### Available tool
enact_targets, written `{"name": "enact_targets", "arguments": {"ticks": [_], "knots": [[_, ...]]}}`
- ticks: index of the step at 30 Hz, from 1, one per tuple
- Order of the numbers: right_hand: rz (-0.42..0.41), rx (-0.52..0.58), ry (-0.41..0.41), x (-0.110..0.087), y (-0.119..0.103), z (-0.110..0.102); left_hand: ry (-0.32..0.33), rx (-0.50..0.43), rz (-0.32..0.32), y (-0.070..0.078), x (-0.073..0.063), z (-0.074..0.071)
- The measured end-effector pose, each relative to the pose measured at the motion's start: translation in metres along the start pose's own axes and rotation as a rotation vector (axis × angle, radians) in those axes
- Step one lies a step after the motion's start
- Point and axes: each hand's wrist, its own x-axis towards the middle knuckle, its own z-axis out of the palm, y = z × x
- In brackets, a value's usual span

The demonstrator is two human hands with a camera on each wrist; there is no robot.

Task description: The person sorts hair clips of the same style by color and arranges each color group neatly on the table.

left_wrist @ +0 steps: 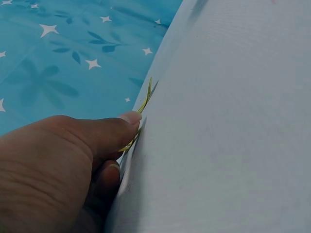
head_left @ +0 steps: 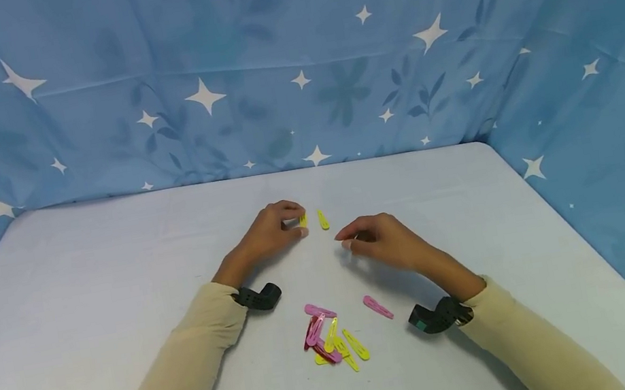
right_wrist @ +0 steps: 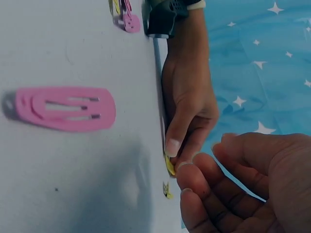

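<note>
Near the table's far side, my left hand (head_left: 271, 231) pinches a yellow hair clip (head_left: 303, 220) between thumb and fingers, low at the tabletop. Its thumb covers part of the yellow in the left wrist view. A second yellow hair clip (head_left: 323, 220) lies just right of those fingertips. My right hand (head_left: 385, 241) hovers to the right of that clip, its fingers loosely bent. Nothing shows between its thumb and fingers in the right wrist view. A single pink hair clip (right_wrist: 65, 109) lies on the table nearer to me, below the right hand.
A loose pile of pink, red and yellow hair clips (head_left: 327, 341) lies on the white table (head_left: 90, 315), in front of me. A blue curtain (head_left: 275, 118) with white stars hangs behind the table and along its right side. Each wrist wears a black camera (head_left: 441, 315).
</note>
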Motion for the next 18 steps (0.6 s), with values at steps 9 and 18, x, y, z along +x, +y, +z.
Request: {"name": "enact_targets", "arguments": {"ticks": [9,18], "knots": [[-0.153,-0.002,-0.119,-0.019,-0.01,0.009,0.041,0.02,-0.003,-0.004,-0.002,0.001],[-0.236,0.102,-0.228,-0.037,-0.016,0.017,0.052,0.02,0.015,-0.001,-0.001,0.004]]}}
